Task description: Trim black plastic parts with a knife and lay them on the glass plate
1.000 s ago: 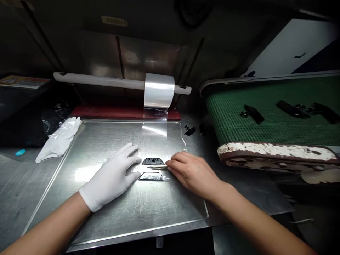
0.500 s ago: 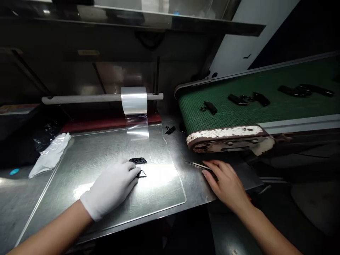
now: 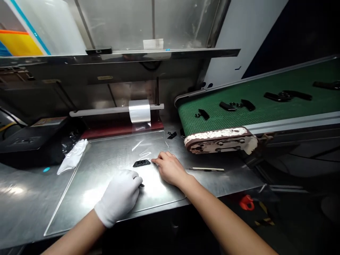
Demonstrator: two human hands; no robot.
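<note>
My left hand [image 3: 120,194], in a white glove, is closed on a small black plastic piece [image 3: 142,185], mostly hidden by the fingers. Just beyond it, a longer black plastic piece [image 3: 141,163] lies on the clear sheet [image 3: 103,166] covering the metal table. My bare right hand [image 3: 170,168] is beside that piece's right end, fingertips drawn together low over the sheet; what they pinch, if anything, does not show. A slim, pale-handled pointed tool [image 3: 207,169] rests on the table right of that hand.
A roll of clear film [image 3: 140,111] hangs on a white bar [image 3: 103,111] at the back. On the right, a green conveyor belt [image 3: 233,95] carries several black parts. Another black part [image 3: 171,135] lies near its end. A white glove [image 3: 73,157] lies at left.
My right hand has let go of the slim tool and moved left to beside the longer black piece. My left hand keeps the small piece. The view has tilted up.
</note>
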